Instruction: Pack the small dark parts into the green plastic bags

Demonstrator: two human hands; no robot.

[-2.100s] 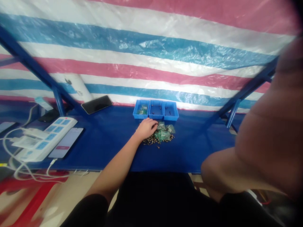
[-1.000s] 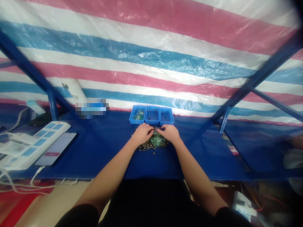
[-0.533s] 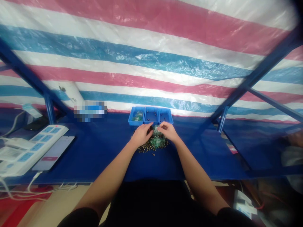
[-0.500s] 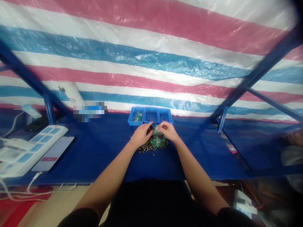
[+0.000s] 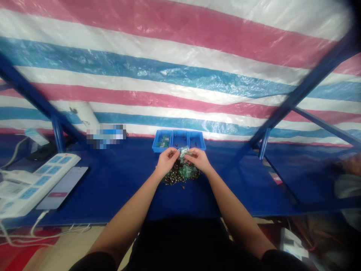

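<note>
Both my hands are over the middle of the blue table, just in front of the tray. My left hand (image 5: 167,160) and my right hand (image 5: 199,159) pinch a small clear plastic bag with green contents (image 5: 183,152) between their fingertips. Directly below lies a heap of small bronze and dark metal parts (image 5: 176,176), mixed with more green-filled plastic bags (image 5: 187,172). Behind my hands stands a blue three-compartment tray (image 5: 176,131). Its left compartment holds a green packet (image 5: 163,141), and the other two hold small dark parts.
The blue cloth tabletop (image 5: 239,184) runs wide on both sides. On the left lie a white power strip (image 5: 42,180), a phone (image 5: 63,188) and cables. A blurred object (image 5: 105,135) stands behind. Striped tarpaulin (image 5: 180,75) and blue frame bars rise behind the table.
My hands have lifted the small bag off the heap and come closer together. My right arm came in from the side earlier. The view has tilted slightly.
</note>
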